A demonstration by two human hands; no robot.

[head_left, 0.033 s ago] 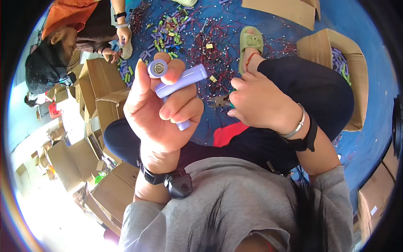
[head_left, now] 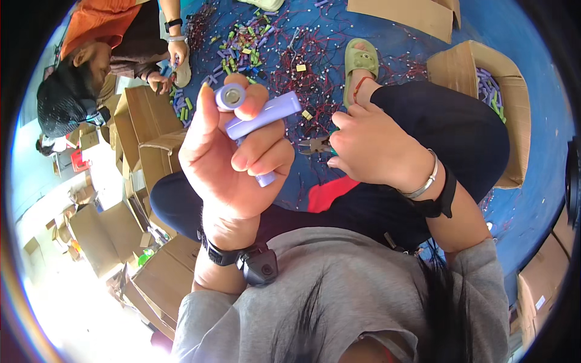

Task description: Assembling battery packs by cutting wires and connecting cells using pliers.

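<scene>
Head view: left hand raised close to the camera, fingers curled shut around two lilac battery cells; one cell points end-on at the lens and shows a round metal cap, the other lies crosswise under the fingertips. Right hand lower, over the lap, closed round small cutting pliers whose metal tip pokes out toward the left hand

Handling judgement: cells are rigid cylinders in smooth plastic sleeve, probably dense for their size and slippery; best gripped round the middle of the barrel, clear of the metal ends. Sleeve looks thin, likely to nick on the plier tip

Surroundings: blue floor mat strewn with red wires and loose lilac and green cells toward its far edge. Open cardboard box at the right edge holds more cells. Plain corrugated boxes stacked on the left. Another person in an orange top works at the far left corner. Green sandal on the mat
</scene>
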